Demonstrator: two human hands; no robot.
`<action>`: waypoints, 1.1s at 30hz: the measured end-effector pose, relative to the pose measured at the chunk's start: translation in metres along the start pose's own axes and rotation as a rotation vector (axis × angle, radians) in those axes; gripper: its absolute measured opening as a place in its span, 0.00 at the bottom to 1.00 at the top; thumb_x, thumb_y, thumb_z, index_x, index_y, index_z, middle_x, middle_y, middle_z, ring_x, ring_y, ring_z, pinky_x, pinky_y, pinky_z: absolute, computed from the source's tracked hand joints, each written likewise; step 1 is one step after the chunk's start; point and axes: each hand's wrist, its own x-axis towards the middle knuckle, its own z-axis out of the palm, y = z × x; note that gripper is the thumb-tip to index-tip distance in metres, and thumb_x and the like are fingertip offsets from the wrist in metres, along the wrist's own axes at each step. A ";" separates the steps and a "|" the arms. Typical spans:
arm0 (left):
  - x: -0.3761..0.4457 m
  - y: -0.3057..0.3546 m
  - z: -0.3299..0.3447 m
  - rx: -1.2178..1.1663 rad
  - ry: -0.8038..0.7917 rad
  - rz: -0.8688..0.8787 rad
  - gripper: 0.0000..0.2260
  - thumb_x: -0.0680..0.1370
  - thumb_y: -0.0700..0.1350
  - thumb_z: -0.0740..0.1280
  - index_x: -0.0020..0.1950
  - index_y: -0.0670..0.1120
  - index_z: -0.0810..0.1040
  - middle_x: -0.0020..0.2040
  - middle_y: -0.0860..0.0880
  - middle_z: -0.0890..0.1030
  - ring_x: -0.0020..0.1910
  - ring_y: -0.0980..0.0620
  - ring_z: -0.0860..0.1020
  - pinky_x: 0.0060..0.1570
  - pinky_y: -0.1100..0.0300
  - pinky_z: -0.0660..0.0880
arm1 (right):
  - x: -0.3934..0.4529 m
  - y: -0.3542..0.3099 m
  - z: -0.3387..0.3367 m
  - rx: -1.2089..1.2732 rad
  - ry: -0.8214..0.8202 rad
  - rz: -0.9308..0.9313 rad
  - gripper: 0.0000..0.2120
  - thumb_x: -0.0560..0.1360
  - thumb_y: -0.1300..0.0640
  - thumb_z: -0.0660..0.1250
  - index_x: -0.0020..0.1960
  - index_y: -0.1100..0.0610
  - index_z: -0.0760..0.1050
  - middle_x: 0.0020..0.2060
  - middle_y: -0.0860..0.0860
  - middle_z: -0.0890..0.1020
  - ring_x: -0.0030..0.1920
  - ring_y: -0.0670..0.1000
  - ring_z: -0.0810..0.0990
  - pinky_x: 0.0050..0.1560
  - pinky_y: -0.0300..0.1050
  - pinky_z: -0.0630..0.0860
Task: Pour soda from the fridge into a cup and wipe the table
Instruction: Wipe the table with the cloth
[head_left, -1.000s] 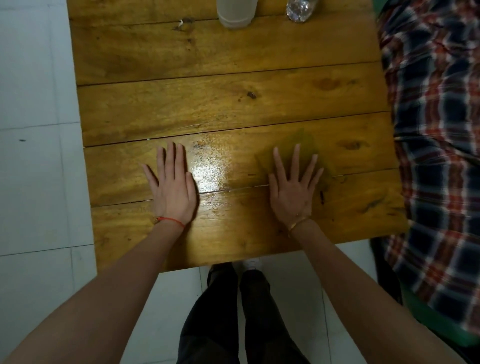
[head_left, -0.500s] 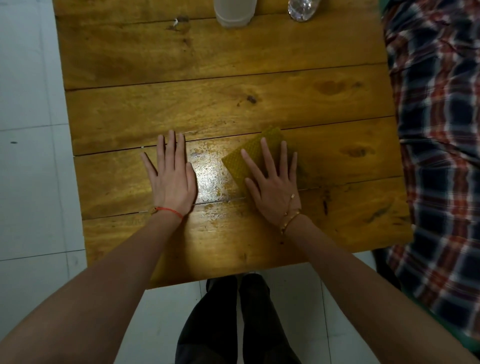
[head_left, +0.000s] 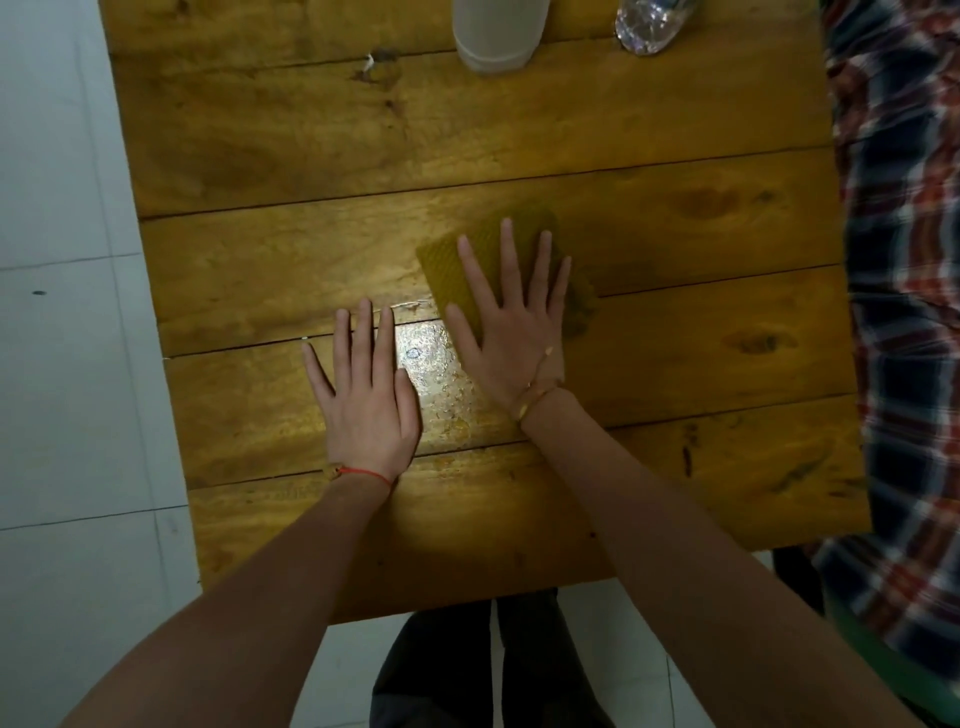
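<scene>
- The wooden plank tabletop (head_left: 649, 130) fills most of the view, over a pale tiled floor (head_left: 57, 364) on the left; a person in a plaid shirt (head_left: 904, 291) stands along its right edge.
- Judging by how things lie, the pouring step looks done and the wiping step is in hand: a pale cup (head_left: 500, 36) stands at the far edge near the middle, and just to its right lies the base of a clear plastic bottle (head_left: 647, 28), both cut off by the top of the frame. What either one holds cannot be told.
- The right hand (head_left: 511, 332) lies flat on a mustard-yellow cloth (head_left: 452, 270) near the middle of the tabletop, fingers straight and spread, pressing it down rather than clutching it.
- The left hand (head_left: 366, 400) rests palm-down on bare wood just left of and nearer than the right hand, fingers straight, holding nothing; it seems to brace the body.
- Between the two hands a wet patch (head_left: 441, 384) shines with small beads of liquid, just near of the cloth and not yet covered by it.
- The next move likely calls for drawing the cloth nearward and leftward over that patch with steady pressure, keeping the palm flat so the cloth does not bunch.
- The far planks beside the cup may also need a pass, worked carefully so the cup is not knocked.
</scene>
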 end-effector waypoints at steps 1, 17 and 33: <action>0.000 0.000 -0.001 0.004 -0.006 -0.002 0.28 0.82 0.46 0.52 0.81 0.48 0.47 0.81 0.49 0.48 0.80 0.48 0.44 0.75 0.35 0.45 | -0.008 0.001 0.000 -0.010 -0.012 -0.050 0.29 0.80 0.37 0.47 0.79 0.44 0.49 0.79 0.55 0.48 0.78 0.65 0.43 0.74 0.67 0.45; 0.001 -0.001 -0.001 0.045 -0.042 -0.004 0.28 0.81 0.47 0.52 0.81 0.47 0.49 0.81 0.48 0.49 0.80 0.47 0.47 0.74 0.34 0.47 | 0.078 0.013 -0.011 0.011 0.029 0.219 0.30 0.80 0.39 0.46 0.79 0.44 0.45 0.79 0.56 0.46 0.77 0.68 0.43 0.73 0.70 0.43; 0.000 -0.002 0.002 0.015 -0.008 0.018 0.28 0.81 0.47 0.51 0.81 0.48 0.48 0.81 0.49 0.48 0.80 0.48 0.45 0.75 0.35 0.45 | 0.019 0.091 -0.013 0.009 0.044 0.450 0.28 0.81 0.41 0.44 0.79 0.44 0.44 0.79 0.54 0.46 0.78 0.66 0.43 0.73 0.70 0.44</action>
